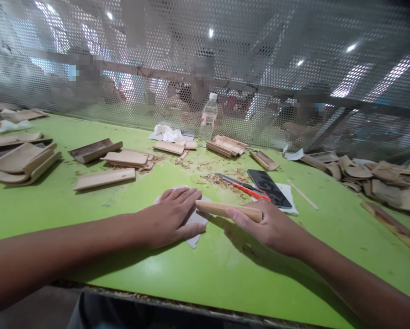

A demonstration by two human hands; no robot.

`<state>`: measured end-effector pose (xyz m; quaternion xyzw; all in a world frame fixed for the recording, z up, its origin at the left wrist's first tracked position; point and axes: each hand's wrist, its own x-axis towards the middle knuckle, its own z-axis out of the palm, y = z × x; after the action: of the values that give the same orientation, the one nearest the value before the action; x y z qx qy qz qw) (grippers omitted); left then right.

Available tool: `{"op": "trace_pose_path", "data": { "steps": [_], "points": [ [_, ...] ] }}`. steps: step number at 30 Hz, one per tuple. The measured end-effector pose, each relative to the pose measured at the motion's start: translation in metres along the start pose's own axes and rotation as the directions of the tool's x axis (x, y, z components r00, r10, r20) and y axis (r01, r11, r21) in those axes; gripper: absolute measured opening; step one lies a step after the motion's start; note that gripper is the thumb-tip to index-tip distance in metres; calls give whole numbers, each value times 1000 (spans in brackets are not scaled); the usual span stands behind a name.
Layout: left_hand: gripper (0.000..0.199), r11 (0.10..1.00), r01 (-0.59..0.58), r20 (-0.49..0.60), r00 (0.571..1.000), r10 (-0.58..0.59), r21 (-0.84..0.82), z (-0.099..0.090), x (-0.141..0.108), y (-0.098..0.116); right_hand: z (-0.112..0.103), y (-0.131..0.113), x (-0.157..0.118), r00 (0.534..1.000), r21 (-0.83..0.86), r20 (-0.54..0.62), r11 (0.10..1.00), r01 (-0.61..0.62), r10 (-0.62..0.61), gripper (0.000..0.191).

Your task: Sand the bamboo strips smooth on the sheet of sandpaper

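Observation:
My left hand point(172, 217) lies flat, palm down, on a whitish paper-like sheet point(192, 241) on the green tabletop point(150, 269). Its fingers are stretched out and cover much of the sheet. Held up just beside it is a pale split piece of bamboo point(230, 210), gripped along its length by my right hand point(268, 226). The piece's left end comes close to my left fingertips; whether they touch I cannot tell. Beyond my right hand lie a utility knife point(247, 189) with an orange handle and a dark phone point(269, 188) on white paper.
Bamboo shavings point(221, 180) litter the middle. Cut bamboo pieces point(105, 179) lie to the left, with stacked ones point(24, 162) farther out and a heap point(379, 178) at right. A plastic bottle point(209, 119) stands before a perforated metal screen point(150, 87); people sit behind it.

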<state>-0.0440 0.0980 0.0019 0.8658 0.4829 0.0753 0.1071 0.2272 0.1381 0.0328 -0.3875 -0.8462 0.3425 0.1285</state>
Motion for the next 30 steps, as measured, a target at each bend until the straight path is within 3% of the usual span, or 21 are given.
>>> {"op": "trace_pose_path", "data": {
  "steps": [16,30],
  "points": [
    [79,999,18,29,999,-19,33,-2,-1,4,-1,-7,-1,992,-62,125,998,20,-12,43],
    [79,1000,7,14,1000,-7,19,-2,-1,4,2,-3,-1,991,-48,131,998,31,-25,44]
  ]
}}
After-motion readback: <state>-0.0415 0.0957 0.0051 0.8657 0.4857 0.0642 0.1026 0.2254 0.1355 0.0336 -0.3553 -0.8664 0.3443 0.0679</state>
